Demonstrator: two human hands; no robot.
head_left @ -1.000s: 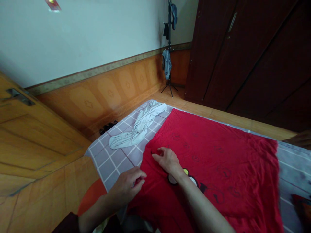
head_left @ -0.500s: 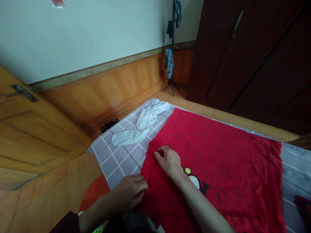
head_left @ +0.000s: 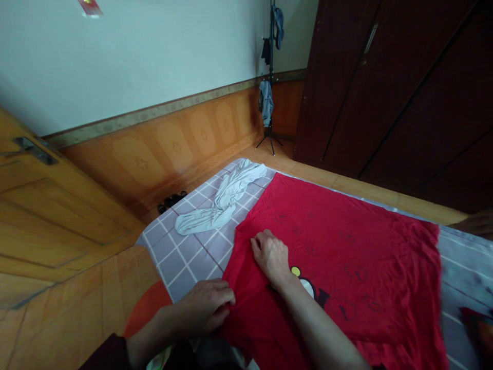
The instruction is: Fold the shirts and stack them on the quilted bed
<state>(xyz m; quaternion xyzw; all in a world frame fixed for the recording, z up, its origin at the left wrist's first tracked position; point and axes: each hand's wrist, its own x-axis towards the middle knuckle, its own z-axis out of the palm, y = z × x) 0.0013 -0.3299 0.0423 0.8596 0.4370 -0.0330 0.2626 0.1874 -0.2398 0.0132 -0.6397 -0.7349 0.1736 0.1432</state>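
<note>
A red T-shirt [head_left: 346,231] with a black, white and yellow print lies spread over a bed [head_left: 185,257] with a grey checked sheet. My left hand [head_left: 210,304] is closed on the shirt's near left edge, thumb and fingers pinched together. Further in, my right hand [head_left: 271,257] rests on the cloth with its fingers curled into it near the left side; its fingertips are partly hidden. The right forearm covers part of the print. A crumpled pale garment [head_left: 221,203] lies on the sheet beyond my hands.
An orange-red round thing [head_left: 148,306] stands beside the bed at left. A wooden door [head_left: 57,216] is at far left, dark shoes [head_left: 171,200] by the wall. Behind are a coat stand [head_left: 271,67] and a dark wardrobe [head_left: 385,103]. A dark folded cloth [head_left: 477,334] lies at right.
My right hand has shifted slightly to the right over the shirt, its fingers drawn in closer. The left hand keeps its place at the edge. The view has moved a little.
</note>
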